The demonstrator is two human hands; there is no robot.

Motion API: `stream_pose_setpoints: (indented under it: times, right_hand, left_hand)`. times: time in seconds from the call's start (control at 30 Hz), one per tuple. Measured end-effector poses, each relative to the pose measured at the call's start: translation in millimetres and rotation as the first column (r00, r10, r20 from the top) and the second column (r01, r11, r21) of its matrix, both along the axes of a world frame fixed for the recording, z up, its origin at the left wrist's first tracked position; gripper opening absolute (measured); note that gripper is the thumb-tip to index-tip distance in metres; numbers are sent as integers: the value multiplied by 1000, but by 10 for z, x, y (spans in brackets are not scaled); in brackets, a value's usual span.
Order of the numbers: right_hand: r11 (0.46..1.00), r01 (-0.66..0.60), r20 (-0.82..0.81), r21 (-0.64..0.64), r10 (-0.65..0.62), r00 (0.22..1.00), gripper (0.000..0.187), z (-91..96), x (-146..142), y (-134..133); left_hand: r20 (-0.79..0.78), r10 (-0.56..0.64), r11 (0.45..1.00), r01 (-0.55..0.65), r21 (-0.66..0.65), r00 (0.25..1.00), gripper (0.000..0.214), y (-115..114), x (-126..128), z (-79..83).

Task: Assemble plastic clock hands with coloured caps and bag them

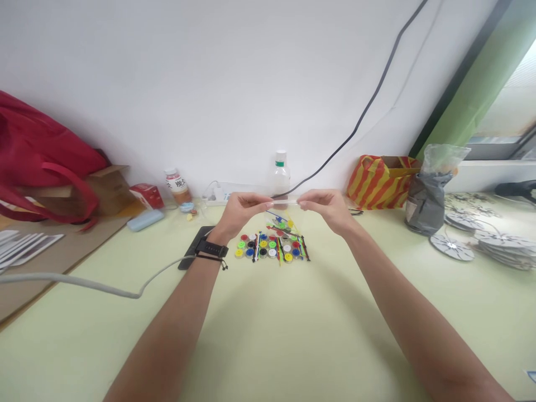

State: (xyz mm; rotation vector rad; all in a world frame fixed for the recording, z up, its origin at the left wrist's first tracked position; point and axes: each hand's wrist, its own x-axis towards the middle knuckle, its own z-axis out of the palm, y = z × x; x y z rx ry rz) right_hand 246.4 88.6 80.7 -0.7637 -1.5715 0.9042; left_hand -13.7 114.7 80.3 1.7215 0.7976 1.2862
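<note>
Both my hands are raised over the pale green table (268, 329). My left hand (240, 212) and my right hand (324, 207) each pinch one end of a thin, pale, stick-like piece (285, 203) held level between them. Its exact nature is too small to make out. Below the hands lies a cluster of small round coloured discs (268, 247) in rows, with several thin coloured sticks (304, 247) lying among them. A black band is on my left wrist.
A dark phone (193, 248) and a grey cable (104, 285) lie at left. Along the wall stand a clear bottle (280, 177), a small orange-labelled bottle (178, 187), a power strip, a red bag (37, 162), a striped bag (377, 181) and a grey wrapped bundle (427, 201). White cut-out discs (481, 240) lie at right.
</note>
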Motion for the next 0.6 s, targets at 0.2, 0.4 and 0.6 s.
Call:
stream_pose_setpoints:
  times: [0.2, 0.4, 0.6]
  right_hand:
    - [999, 45, 5, 13, -45, 999, 33, 27, -59, -26]
    - [999, 49, 122, 15, -50, 991, 34, 12, -33, -5]
    - [998, 48, 39, -32, -47, 998, 35, -19, -35, -2]
  left_hand:
    - [-135, 34, 997, -24, 74, 990, 35, -66, 32, 62]
    - [-165, 3, 992, 18, 123, 986, 31, -55, 39, 60]
    - [26, -11, 1000, 11, -19, 1000, 35, 31, 9, -74]
